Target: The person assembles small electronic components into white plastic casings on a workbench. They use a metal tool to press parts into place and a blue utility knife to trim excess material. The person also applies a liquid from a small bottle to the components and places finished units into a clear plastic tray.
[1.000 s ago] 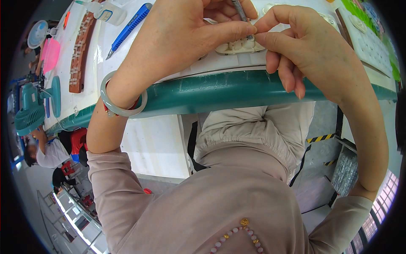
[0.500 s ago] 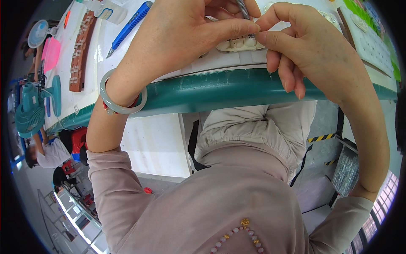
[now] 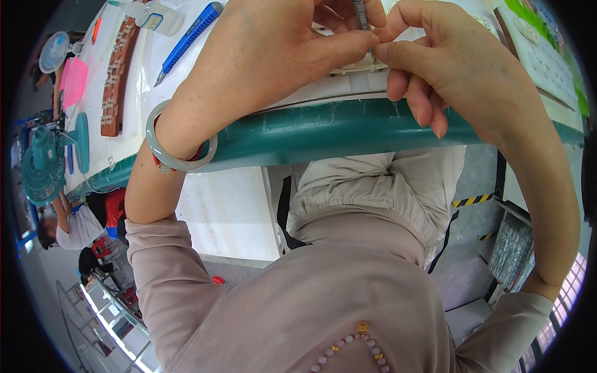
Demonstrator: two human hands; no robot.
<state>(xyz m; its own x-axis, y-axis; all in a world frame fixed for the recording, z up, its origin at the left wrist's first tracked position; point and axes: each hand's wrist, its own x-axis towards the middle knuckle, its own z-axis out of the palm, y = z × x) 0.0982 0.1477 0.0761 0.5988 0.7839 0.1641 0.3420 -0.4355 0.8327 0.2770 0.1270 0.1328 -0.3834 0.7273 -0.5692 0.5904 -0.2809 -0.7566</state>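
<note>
My left hand (image 3: pixel 273 50) is closed round a thin, ribbed grey metal rod (image 3: pixel 360 13) that stands upright, its lower end between the fingertips. Close beside it, the thumb and index finger of my right hand (image 3: pixel 457 68) are pinched together, touching the tip of my left thumb. Whatever they hold is too small to make out. The other right fingers curl loosely toward the table edge. Beneath both hands lies a cream-coloured moulded piece (image 3: pixel 357 67), mostly covered by my fingers.
Left on the white table lie a blue pen-shaped tool (image 3: pixel 189 42), a clear bottle (image 3: pixel 160 20), and a brown strip (image 3: pixel 118 81) with small clips. A green fan (image 3: pixel 43 163) stands beyond. At right is a white board (image 3: pixel 541 65). A green edge (image 3: pixel 311 130) runs along the front.
Both hands have shifted slightly, and my left thumb has bent closer to the right fingertips. More of the cream-coloured piece is now covered.
</note>
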